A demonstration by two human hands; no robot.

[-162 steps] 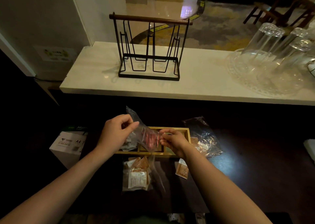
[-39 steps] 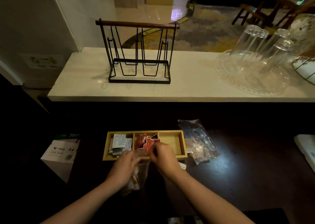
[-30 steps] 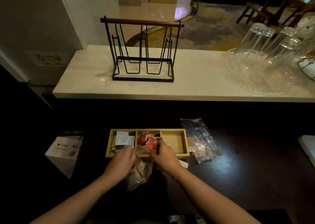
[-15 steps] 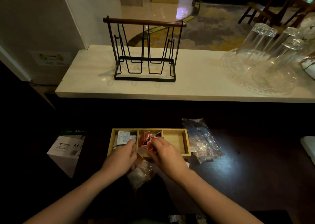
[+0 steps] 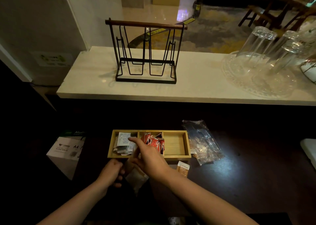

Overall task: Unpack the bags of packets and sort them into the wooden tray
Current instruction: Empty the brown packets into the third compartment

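**Hands at the tray**

Just beyond the fingers lies the wooden tray [image 5: 186,153]: white packets [image 5: 123,143] left, red packets [image 5: 154,141] middle. The right hand [image 5: 148,158] reaches out, fingers extended over the divider. The left hand [image 5: 112,172], fingers curled, grips a clear bag [image 5: 136,176] beneath the right palm. A brown packet [image 5: 183,168] lies right of it.

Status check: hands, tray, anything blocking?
Left hand grips the bag of packets. Right hand reaches over the wooden tray, fingers extended. Right compartment empty; nothing blocking it.
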